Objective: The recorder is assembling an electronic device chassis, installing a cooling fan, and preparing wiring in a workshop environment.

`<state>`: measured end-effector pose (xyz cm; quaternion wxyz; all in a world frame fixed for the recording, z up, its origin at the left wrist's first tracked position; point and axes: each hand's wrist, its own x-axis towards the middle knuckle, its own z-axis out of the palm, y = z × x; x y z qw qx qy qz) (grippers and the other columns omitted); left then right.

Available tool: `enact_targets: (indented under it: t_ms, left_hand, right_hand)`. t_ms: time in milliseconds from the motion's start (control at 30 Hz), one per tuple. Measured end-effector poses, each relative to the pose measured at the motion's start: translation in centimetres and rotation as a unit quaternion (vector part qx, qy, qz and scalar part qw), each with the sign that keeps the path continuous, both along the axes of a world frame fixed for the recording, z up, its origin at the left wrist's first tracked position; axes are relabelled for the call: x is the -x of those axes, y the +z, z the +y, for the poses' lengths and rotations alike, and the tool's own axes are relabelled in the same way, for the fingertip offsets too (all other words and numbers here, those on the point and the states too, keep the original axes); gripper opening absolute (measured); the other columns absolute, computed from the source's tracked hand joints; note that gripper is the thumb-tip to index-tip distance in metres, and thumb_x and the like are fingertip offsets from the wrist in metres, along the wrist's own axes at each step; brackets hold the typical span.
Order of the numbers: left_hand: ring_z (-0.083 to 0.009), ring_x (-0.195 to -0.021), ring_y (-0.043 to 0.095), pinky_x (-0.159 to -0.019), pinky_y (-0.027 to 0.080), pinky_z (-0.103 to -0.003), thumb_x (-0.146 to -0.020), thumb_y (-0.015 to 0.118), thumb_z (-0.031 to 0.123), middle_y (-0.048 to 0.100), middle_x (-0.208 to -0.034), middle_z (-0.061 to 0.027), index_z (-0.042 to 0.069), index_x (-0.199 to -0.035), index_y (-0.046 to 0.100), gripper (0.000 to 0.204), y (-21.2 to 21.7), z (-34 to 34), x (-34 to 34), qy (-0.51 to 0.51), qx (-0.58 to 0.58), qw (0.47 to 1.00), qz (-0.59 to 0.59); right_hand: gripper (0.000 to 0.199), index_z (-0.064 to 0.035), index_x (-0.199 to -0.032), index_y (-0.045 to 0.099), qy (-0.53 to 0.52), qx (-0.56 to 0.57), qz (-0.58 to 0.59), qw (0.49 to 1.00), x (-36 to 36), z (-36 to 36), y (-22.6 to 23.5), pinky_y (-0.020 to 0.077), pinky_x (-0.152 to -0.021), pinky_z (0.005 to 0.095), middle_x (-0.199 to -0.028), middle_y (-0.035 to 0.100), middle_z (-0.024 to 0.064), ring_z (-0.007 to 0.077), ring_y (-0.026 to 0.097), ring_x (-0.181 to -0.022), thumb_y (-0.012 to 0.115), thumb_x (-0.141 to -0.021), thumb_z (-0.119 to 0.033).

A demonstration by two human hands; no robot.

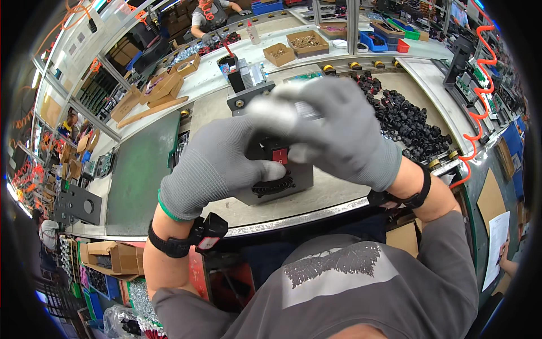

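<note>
A grey metal box (pixel 299 182) stands on the bench in front of me, with a black round fan grille (pixel 273 187) and a red rocker switch (pixel 280 156) on its near face. My left hand (pixel 217 155), in a grey knit glove, is at the box's left side. Its thumb lies across the near face just below the switch, while its fingers blur above. My right hand (pixel 347 133), gloved alike, is over the box's right part, its fingers smeared by motion and meeting the left fingertips. Whatever lies between the fingers cannot be made out.
A heap of black parts (pixel 403 116) lies right. Beyond the box stands a black-and-grey fixture (pixel 241 79). Cardboard boxes (pixel 306 44) line the far bench; a green mat (pixel 141 175) covers the left. A coiled orange hose (pixel 477 116) hangs right. A co-worker (pixel 212 17) works opposite.
</note>
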<state>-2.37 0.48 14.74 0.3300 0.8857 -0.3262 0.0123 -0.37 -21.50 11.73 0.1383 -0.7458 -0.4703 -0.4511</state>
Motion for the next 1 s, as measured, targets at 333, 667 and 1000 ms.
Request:
enact_targets:
  t_ms: [333,667,1000]
  left_hand:
    - [-0.0325,-0.080,0.068,-0.073,0.051,-0.037,-0.075,0.075,0.017,0.069,-0.086,-0.0163,0.003,-0.105,0.062,0.036,0.8,0.1,1.3,0.108,-0.122,0.987,-0.016]
    - [-0.0220,-0.089,0.071,-0.079,0.052,-0.031,-0.085,0.069,0.014,0.074,-0.093,-0.0143,-0.003,-0.117,0.066,0.036,-0.7,-0.4,0.4,0.149,-0.061,0.987,-0.023]
    - [-0.0268,-0.106,0.059,-0.094,0.049,-0.040,-0.086,0.077,0.026,0.062,-0.120,-0.0185,-0.006,-0.134,0.048,0.064,-3.5,8.5,5.3,0.250,0.013,0.967,-0.037]
  right_hand:
    - [0.092,-0.0080,-0.148,0.033,0.105,-0.162,0.452,0.871,-0.2,1.9,-4.8,0.0427,-0.105,0.0380,-0.141,0.048,0.0194,0.0318,0.051,-0.129,0.083,-0.074,-0.028]
    - [0.071,-0.0023,-0.134,0.045,-0.069,-0.130,0.270,0.952,-1.2,3.8,-7.4,0.0477,-0.084,0.0508,-0.113,0.058,0.0216,0.0405,0.060,-0.100,0.072,-0.079,-0.039]
    - [0.032,-0.0033,-0.107,0.063,-0.409,-0.550,0.058,0.726,12.8,-32.8,-14.1,0.0524,-0.084,0.0341,-0.100,0.068,0.0102,0.0213,0.066,-0.096,0.074,-0.080,-0.013]
